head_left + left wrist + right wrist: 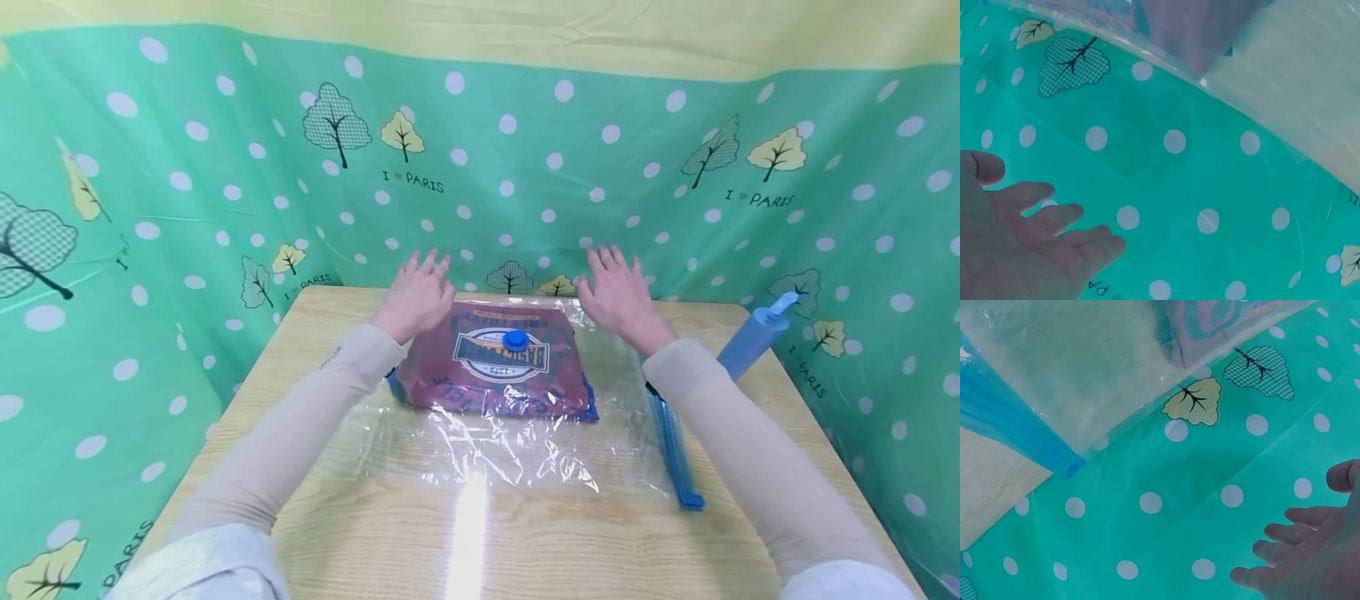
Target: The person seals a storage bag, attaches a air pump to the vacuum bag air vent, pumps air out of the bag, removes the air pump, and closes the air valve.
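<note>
A clear vacuum storage bag (517, 454) lies flat on the table with a folded maroon printed garment (510, 392) inside. A round blue valve cap (516, 340) sits on top, over the garment. Along the bag's right side runs a blue zip seal (673, 450), with a blue slider (691, 502) at its near end. My left hand (417, 298) reaches over the far left part of the bag, fingers spread and holding nothing. On the far right, my right hand (621, 300) is held out likewise, palm down and fingers straight. Both wrist views show bare, unfilled palms.
A blue hand pump (753, 337) stands at the right of the table, partly behind my right sleeve. The wooden table (360, 542) meets a green polka-dot curtain (525, 192) at its back and both sides.
</note>
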Tool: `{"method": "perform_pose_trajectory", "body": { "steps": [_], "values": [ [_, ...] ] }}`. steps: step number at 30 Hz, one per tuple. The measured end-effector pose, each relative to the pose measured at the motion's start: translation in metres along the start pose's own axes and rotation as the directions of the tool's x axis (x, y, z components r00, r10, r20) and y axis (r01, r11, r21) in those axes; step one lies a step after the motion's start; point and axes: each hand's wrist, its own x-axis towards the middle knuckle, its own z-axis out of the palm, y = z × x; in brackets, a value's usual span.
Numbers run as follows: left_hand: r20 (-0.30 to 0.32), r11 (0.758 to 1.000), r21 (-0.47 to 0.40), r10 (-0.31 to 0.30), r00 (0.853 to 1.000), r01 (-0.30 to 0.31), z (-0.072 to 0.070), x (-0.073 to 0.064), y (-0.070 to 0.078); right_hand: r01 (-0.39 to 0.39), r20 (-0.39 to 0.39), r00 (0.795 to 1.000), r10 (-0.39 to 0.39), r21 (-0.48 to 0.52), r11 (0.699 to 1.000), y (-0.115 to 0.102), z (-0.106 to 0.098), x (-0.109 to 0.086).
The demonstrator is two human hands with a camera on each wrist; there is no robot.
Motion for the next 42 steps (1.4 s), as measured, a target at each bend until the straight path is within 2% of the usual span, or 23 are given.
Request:
{"method": "perform_pose_trajectory", "body": {
  "steps": [5, 10, 25, 42],
  "values": [
    [0.025, 1.0, -0.026, -0.01, 1.0, 0.01, 0.006, -0.002, 0.0, -0.008, 0.012, 1.0, 0.008, 0.011, 1.0, 0.0, 0.005, -0.004],
    [0.011, 0.999, -0.042, -0.017, 1.0, 0.017, 0.011, -0.006, -0.001, -0.01, 0.011, 1.0, 0.009, 0.03, 0.999, 0.0, 0.009, -0.007],
    [0.019, 0.999, -0.03, -0.019, 1.0, 0.02, 0.015, -0.015, -0.01, 0.001, -0.004, 1.0, -0.001, 0.039, 0.999, 0.002, 0.012, -0.017],
    [-0.002, 0.996, -0.071, -0.051, 0.999, 0.051, 0.023, -0.024, -0.034, -0.018, -0.011, 1.0, 0.019, 0.065, 0.998, 0.007, 0.011, -0.028]
  ]
}}
